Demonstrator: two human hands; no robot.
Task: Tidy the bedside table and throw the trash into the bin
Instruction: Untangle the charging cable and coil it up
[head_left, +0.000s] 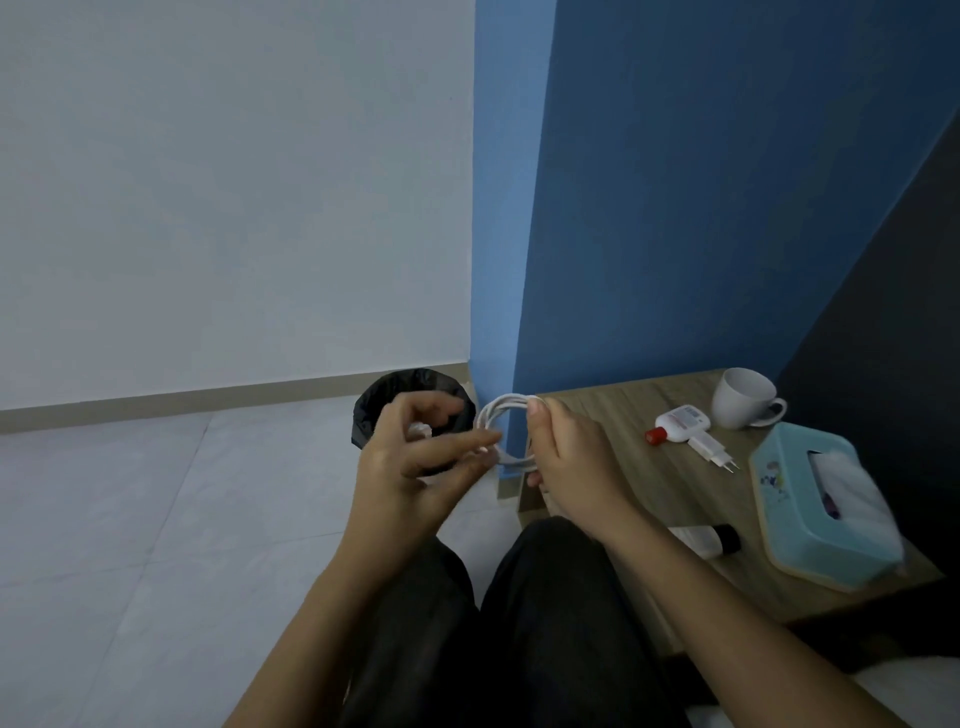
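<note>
Holds a coiled white charging cable in both hands, in the air just off the 9 o'clock edge of the wooden tabletop.

Grasps the 3 o'clock side of the coil in the right grip, thumb pressed on top of the loops. Pinches the 9 o'clock side in the left grip, fingers curled onto the strands. Shows a black-lined bin on the tiled floor behind the left grip, at 9 o'clock of the tabletop. Leaves on the tabletop a white mug at 1 o'clock, a white bottle with a red cap lying beside it, a white charger plug just below that bottle, a teal tissue box at 4 o'clock, and a white tube with a black cap at 6 o'clock, near the front edge.
</note>
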